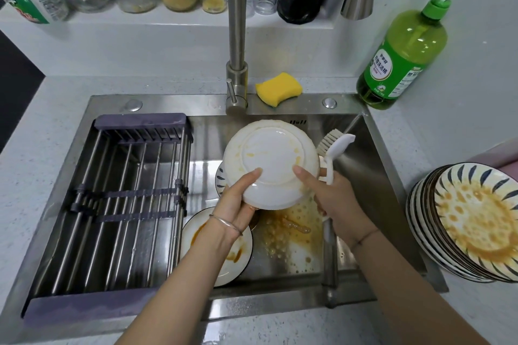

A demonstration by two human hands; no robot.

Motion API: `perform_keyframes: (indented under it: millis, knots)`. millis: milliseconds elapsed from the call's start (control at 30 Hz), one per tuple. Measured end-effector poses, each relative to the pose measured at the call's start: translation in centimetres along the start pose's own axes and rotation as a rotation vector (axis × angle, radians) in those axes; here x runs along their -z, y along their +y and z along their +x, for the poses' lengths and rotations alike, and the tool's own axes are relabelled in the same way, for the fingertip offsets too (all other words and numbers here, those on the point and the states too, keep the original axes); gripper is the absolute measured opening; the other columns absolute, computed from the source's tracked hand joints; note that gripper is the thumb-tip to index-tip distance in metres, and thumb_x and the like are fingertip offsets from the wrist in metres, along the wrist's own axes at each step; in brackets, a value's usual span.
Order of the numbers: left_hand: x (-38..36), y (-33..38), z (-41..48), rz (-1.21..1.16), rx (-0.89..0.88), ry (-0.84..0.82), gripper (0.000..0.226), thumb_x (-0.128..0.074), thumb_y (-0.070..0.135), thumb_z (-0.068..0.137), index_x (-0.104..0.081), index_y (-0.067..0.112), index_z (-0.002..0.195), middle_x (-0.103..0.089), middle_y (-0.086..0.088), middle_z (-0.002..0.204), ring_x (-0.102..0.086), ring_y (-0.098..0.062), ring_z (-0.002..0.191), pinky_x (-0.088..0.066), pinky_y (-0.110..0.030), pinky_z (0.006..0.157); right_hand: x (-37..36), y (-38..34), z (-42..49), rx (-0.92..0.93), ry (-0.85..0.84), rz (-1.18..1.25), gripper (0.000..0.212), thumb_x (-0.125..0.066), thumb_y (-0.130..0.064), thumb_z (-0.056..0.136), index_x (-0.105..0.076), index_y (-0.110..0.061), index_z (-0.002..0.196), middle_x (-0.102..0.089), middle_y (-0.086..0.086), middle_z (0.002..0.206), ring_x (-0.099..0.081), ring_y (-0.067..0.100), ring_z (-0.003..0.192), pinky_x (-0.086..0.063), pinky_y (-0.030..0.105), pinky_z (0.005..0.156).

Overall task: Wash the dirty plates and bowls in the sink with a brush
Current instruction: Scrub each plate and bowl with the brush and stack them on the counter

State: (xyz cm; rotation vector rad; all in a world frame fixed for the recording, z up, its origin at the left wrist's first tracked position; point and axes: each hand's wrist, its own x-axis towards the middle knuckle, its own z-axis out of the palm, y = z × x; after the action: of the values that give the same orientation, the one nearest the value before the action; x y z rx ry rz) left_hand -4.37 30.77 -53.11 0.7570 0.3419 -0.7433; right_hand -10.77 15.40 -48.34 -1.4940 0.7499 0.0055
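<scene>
The plate (269,159), underside up in front of the faucet (236,36), looks stiff, wet, slippery and breakable, best pinched at its rim; left hand (238,204) grips that rim; right hand (330,196) clasps the brush (333,145).

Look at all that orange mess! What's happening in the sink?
Someone is washing dishes. The left hand holds a white plate over the sink, its stained underside facing up. The right hand grips the brush, bristles just beside the plate's rim, with one finger resting on the plate. Another dirty plate lies in the sink, and a stack of dirty plates waits on the counter.
</scene>
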Motion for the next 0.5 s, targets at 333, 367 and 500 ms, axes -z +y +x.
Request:
perform_keyframes:
  millis: [333,367,500]
  knots:
    - [1.7,2.6,0.0,0.266,0.091,-0.047,0.061,-0.08,0.024,0.073,-0.059,0.006,0.128,-0.068,-0.018,0.116,-0.068,-0.029,0.102,-0.059,-0.043,0.079,3.5,-3.1,1.7,0.045,-0.222,-0.342,0.043,-0.074,-0.048,0.068,-0.065,-0.017,0.097,-0.058,0.003,0.063,-0.04,0.007,0.04,-0.037,0.022,0.04]
    - [1.8,2.5,0.2,0.257,0.083,-0.007,0.06,-0.077,0.021,0.076,-0.056,0.006,0.13,-0.068,-0.018,0.117,-0.068,-0.03,0.103,-0.059,-0.044,0.079,3.6,-2.9,1.7,0.077,-0.21,-0.379,0.039,-0.068,-0.05,0.075,-0.065,-0.017,0.097,-0.059,0.007,0.065,-0.04,0.006,0.039,-0.038,0.021,0.039]
    - [2.2,2.2,0.8,0.128,0.024,0.082,0.063,-0.07,0.024,0.074,-0.054,0.008,0.133,-0.068,-0.016,0.117,-0.069,-0.027,0.101,-0.06,-0.04,0.07,3.8,-1.2,1.5,0.099,-0.095,-0.55,0.049,-0.031,-0.054,0.098,-0.062,-0.018,0.088,-0.062,0.004,0.064,-0.038,0.007,0.039,-0.035,0.02,0.041]
